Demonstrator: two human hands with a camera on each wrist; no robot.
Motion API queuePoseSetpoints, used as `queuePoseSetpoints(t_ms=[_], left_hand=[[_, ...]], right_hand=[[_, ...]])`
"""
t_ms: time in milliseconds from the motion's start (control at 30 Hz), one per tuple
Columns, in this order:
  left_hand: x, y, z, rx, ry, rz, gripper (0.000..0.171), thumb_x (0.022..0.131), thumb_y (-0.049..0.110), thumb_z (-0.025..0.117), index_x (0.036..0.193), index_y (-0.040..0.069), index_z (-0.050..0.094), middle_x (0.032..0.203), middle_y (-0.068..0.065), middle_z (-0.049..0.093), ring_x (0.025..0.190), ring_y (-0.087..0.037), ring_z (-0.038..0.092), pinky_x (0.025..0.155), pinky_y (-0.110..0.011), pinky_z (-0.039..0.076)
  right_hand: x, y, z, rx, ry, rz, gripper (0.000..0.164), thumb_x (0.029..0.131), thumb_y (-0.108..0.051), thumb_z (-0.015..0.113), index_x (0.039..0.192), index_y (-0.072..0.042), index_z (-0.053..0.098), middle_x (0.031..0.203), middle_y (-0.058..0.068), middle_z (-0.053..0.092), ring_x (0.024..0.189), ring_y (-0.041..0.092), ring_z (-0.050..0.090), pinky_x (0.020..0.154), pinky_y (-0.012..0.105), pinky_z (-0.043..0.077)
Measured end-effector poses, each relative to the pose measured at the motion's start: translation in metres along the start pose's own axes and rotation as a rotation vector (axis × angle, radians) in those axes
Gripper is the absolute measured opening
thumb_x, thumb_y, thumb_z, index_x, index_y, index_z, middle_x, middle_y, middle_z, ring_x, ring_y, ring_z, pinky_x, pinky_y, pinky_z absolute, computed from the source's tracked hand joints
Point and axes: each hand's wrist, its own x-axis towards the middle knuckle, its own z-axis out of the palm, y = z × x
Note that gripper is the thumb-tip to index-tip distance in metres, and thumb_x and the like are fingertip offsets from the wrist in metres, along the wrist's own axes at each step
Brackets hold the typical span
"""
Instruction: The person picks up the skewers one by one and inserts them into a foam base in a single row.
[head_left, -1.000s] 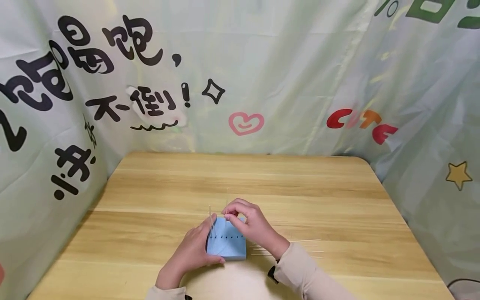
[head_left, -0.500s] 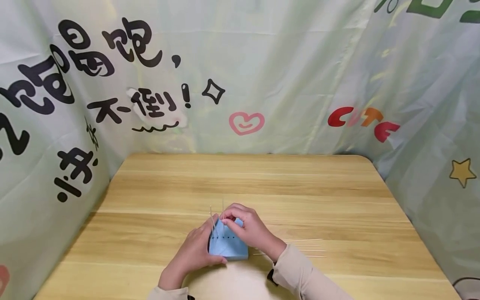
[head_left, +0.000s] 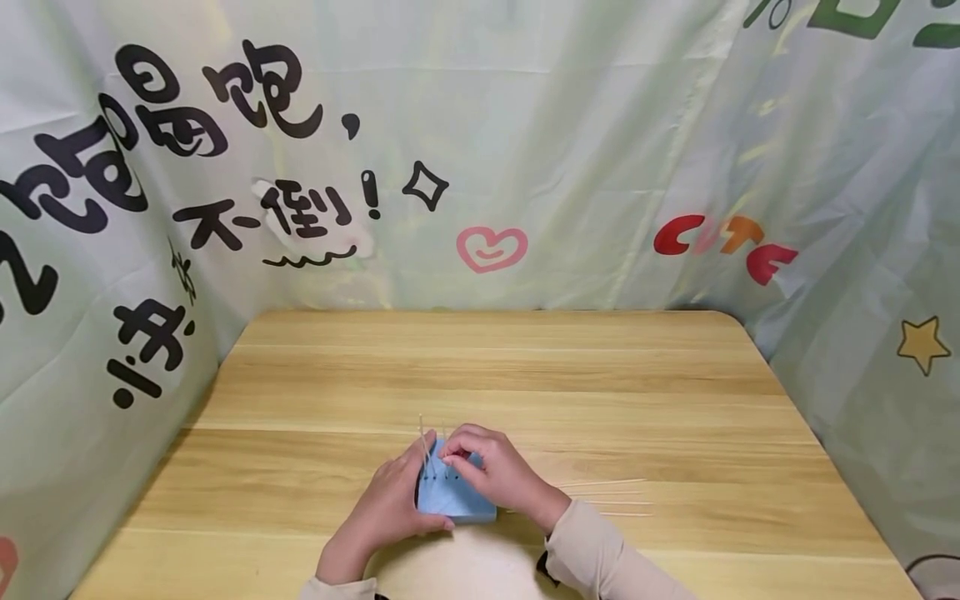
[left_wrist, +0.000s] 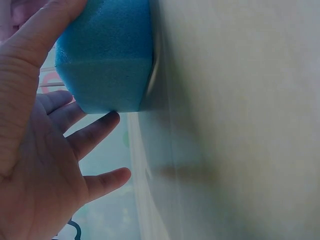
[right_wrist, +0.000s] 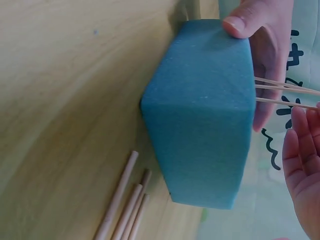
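A blue foam block (head_left: 459, 503) with a row of dark dots on top sits near the table's front. My left hand (head_left: 388, 502) holds its left side, thumb at the front and fingers toward the back. Two thin wooden sticks (head_left: 423, 442) stick up from the block's left end. My right hand (head_left: 502, 473) is over the block, pinching a third wooden stick (right_wrist: 277, 101). In the right wrist view this stick meets the block's top face beside the other two. How deep the sticks go is hidden.
Several loose wooden sticks (head_left: 618, 502) lie on the table to the right of the block, partly behind my right forearm. The wooden table (head_left: 510, 367) ends at a printed curtain (head_left: 585, 150) at the back and sides.
My right hand has moved down and slightly left with the pinched stick, whose top stands lower now. My left hand keeps its hold on the foam block.
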Motion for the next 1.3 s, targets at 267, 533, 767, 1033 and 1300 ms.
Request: queuePoseSetpoints(t_ms=[267,533,767,1033,1300], left_hand=[[0.001,0.0,0.003,-0.001,-0.012,0.023,0.117,0.059,0.048,0.086,0.149,0.004,0.025,0.148,-0.014,0.036,0.126,-0.034,0.045,0.102,-0.059,0.032],[0.004,0.001,0.004,0.0,-0.017,0.023,0.117,0.059,0.049,0.086,0.148,0.003,0.025,0.147,-0.015,0.038,0.125,-0.033,0.046,0.101,-0.058,0.033],[0.005,0.003,0.002,0.006,-0.007,-0.005,0.119,0.057,0.048,0.087,0.148,0.003,0.025,0.146,-0.018,0.039,0.126,-0.035,0.045,0.103,-0.057,0.031],[0.006,0.003,0.001,0.019,-0.008,-0.025,0.122,0.055,0.048,0.087,0.15,0.007,0.023,0.15,-0.014,0.033,0.13,-0.034,0.041,0.106,-0.056,0.03],[0.0,0.002,0.001,0.013,0.003,-0.04,0.122,0.054,0.047,0.088,0.15,0.007,0.023,0.149,-0.015,0.034,0.131,-0.033,0.04,0.106,-0.055,0.03]], right_hand=[[-0.005,0.002,0.0,-0.003,-0.011,0.045,0.009,0.093,-0.008,0.059,0.089,-0.003,0.066,0.089,0.0,0.063,0.081,0.004,0.055,0.072,0.019,0.052],[-0.006,0.002,-0.002,-0.013,-0.013,0.064,0.009,0.092,-0.008,0.061,0.09,-0.002,0.067,0.09,0.001,0.064,0.081,0.005,0.056,0.072,0.018,0.052],[-0.008,0.001,-0.022,-0.01,-0.007,0.078,0.02,0.086,-0.002,0.066,0.106,0.002,0.066,0.092,0.006,0.066,0.083,0.009,0.061,0.073,0.022,0.054],[-0.03,0.008,-0.074,-0.131,0.139,0.138,0.019,0.082,0.003,0.069,0.099,-0.006,0.069,0.091,0.005,0.068,0.08,0.012,0.063,0.07,0.023,0.054],[-0.046,-0.016,-0.103,-0.233,0.206,0.127,0.02,0.076,0.013,0.069,0.091,0.0,0.068,0.085,0.012,0.067,0.073,0.021,0.061,0.063,0.022,0.052]])
